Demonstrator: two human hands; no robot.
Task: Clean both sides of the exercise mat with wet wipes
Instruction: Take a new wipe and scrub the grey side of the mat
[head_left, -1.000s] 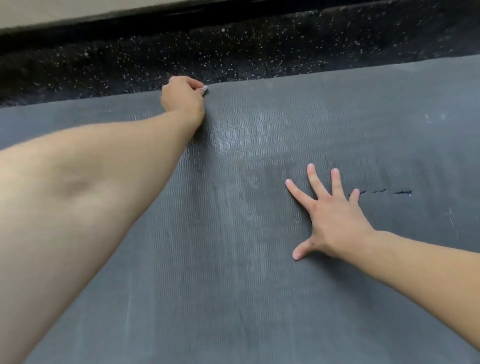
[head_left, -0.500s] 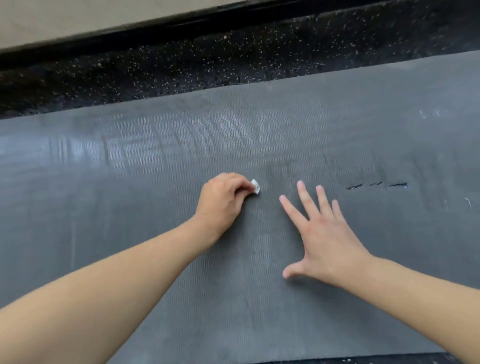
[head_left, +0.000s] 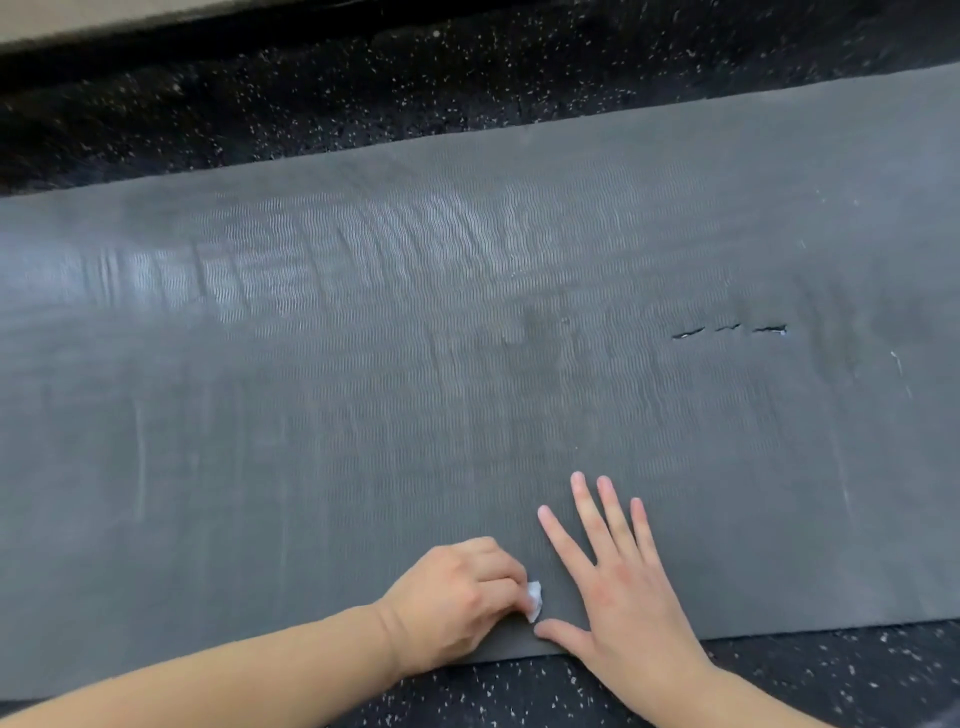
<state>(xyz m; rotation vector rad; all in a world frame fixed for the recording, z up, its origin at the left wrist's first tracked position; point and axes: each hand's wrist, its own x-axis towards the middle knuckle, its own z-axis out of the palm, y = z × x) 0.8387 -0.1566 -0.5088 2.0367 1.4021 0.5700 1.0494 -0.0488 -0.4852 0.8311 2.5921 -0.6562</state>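
Grey exercise mat (head_left: 467, 364) lies flat across the speckled black floor (head_left: 363, 88), filling most of the view. Its near edge runs just under both wrists; the far edge meets the floor near the top. Surface is ribbed in fine wavy lines, with a shiny damp-looking patch at the upper left.

Left hand (head_left: 457, 597) sits near the mat's near edge, knuckles up, fingers (head_left: 493, 571) curled into a loose fist. A small crumpled wet wipe (head_left: 534, 608) — white, wadded — pokes out at the fingertips on the side facing the right hand. Only a bit of it shows; the rest is tucked under the curled fingers and against the mat. The wipe lies between the left fingertips and the right thumb, just beside the thumb tip; whether the two touch cannot be told.

Right hand (head_left: 623, 608) lies palm down on the mat, fingers straight and spread, pointing away from the person and holding nothing. Thumb stretches left toward the wipe. Heel of the hand sits at the mat's near edge, the forearm crossing onto the floor.

Right of centre — three short dark slits (head_left: 727, 330) in a row in the mat, well apart from both hands. A few pale scuff marks show toward the right end.
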